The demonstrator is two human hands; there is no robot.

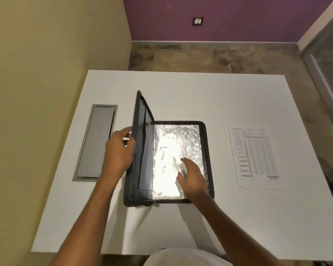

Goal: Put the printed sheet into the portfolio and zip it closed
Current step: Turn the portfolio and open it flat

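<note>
Portfolio (208,150) unzipped, cover (140,135) gripped upright by left hand (119,152), right hand (192,177) flat over glare-washed sleeve (173,143), printed sheet (256,156) text illegible.

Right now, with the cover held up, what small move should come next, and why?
Probably move the right hand right to the printed sheet: it lies on the table beside the portfolio, and the left hand holds the cover up.
</note>
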